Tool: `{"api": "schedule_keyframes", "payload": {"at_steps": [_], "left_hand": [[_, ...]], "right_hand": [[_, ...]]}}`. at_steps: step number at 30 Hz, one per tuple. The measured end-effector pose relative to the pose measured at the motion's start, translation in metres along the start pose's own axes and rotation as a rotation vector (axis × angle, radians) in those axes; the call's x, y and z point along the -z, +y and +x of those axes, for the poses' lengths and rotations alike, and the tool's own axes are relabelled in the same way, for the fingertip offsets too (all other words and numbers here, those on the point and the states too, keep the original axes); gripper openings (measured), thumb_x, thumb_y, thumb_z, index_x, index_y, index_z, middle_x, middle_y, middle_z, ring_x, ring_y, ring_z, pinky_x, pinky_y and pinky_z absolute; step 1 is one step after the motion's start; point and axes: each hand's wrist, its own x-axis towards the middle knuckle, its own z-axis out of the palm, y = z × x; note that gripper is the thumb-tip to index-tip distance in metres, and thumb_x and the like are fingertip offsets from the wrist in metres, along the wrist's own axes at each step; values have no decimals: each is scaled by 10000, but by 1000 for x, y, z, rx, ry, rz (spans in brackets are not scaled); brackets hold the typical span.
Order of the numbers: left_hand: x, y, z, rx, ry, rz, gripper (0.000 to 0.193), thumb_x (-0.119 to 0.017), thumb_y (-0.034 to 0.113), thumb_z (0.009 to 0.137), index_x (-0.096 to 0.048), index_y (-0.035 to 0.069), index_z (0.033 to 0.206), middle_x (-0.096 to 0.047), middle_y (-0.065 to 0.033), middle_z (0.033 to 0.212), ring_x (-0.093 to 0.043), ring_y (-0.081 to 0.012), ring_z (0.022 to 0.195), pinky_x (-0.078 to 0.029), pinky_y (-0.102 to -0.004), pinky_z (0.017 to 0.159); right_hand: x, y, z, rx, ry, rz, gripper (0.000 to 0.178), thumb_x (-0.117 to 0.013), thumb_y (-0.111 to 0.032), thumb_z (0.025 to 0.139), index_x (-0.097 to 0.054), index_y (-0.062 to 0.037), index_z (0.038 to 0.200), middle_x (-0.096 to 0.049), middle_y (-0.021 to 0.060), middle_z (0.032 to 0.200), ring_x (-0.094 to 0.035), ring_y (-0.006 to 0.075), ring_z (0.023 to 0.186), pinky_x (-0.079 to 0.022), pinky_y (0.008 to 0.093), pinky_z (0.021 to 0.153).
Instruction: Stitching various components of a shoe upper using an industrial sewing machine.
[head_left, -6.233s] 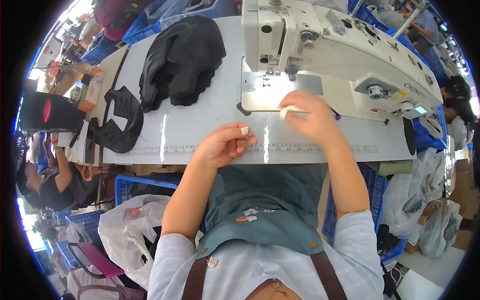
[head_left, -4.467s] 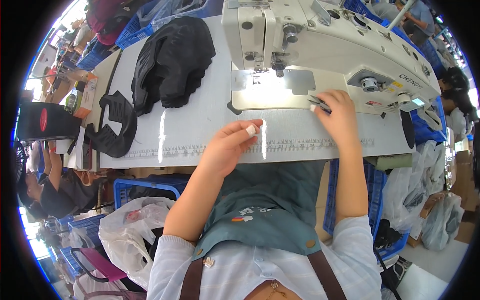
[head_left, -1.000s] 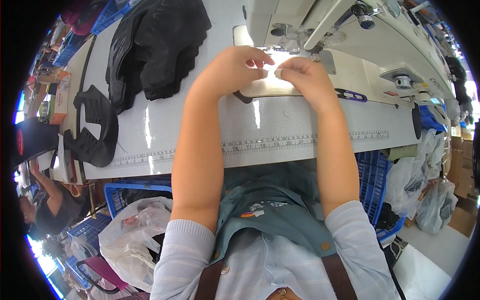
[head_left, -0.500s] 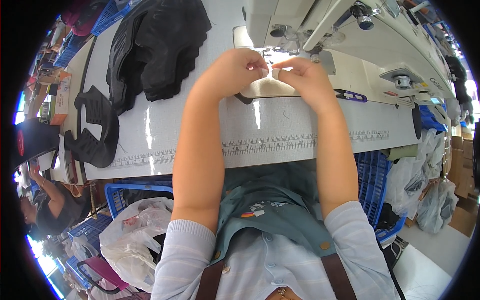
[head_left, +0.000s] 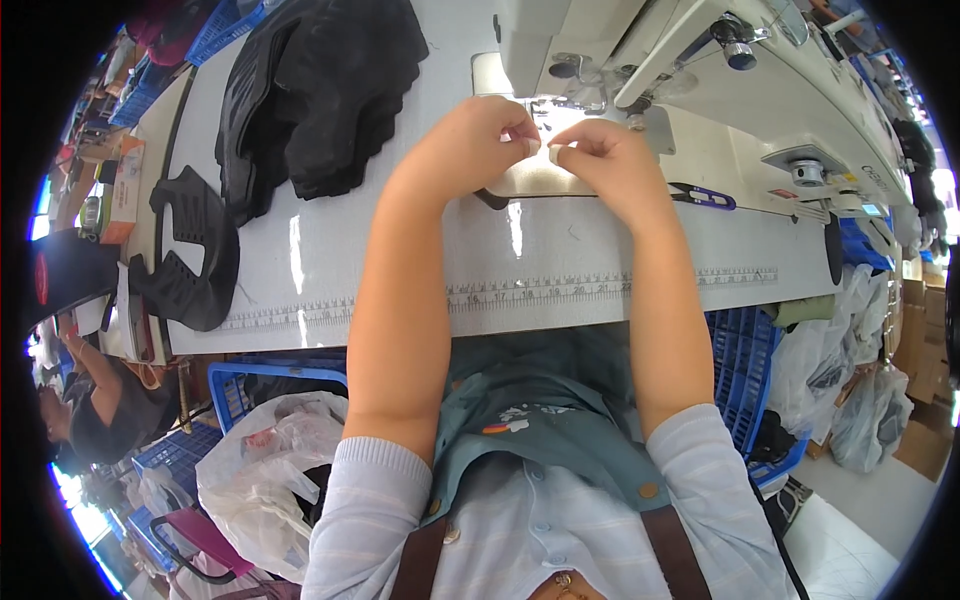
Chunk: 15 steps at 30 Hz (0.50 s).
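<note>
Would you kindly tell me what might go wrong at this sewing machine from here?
The left hand and right hand work close to the stitching area of the sewing machine, so a fingertip might get pricked. Glare on the metal plate could hide fine detail. The thread snips lie beside the right wrist, which might nudge them.

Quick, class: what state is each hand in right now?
Left hand: fingers curled toward the thumb; whether it holds anything cannot be told.
Right hand: forefinger and thumb close together; whether it holds anything cannot be told.
</note>
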Motion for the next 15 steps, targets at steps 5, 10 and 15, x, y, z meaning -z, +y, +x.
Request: {"api": "schedule_keyframes", "payload": {"at_steps": [5, 10, 15], "left_hand": [[2, -12, 2, -19, -16, 19, 173, -643, 150, 790, -683, -1, 862, -658, -150, 828, -623, -275, 799, -491, -350, 716], [0, -12, 3, -65, 20, 173, 130, -639, 113, 767, -700, 21, 836, -666, -161, 821, -634, -312, 768, -507, -388, 713], [0, -6, -1, -75, 35, 191, 138, -637, 57, 733, -660, -30, 837, -632, -157, 816, -587, -259, 777, -478, -341, 706]], "right_hand": [[-1, -7, -2, 11, -27, -82, 279, -695, -143, 739, -693, -102, 1015, -543, -25, 706, -476, 94, 641, -416, 246, 630], [-11, -2, -4, 416, 259, -428, 283, -701, -150, 717, -702, -129, 999, -625, 33, 784, -581, 180, 744, -476, 290, 677], [-15, -4, -3, 423, 191, -412, 175, -688, -222, 727, -721, -131, 872, -677, 51, 884, -643, 249, 768, -512, 355, 687]]}}
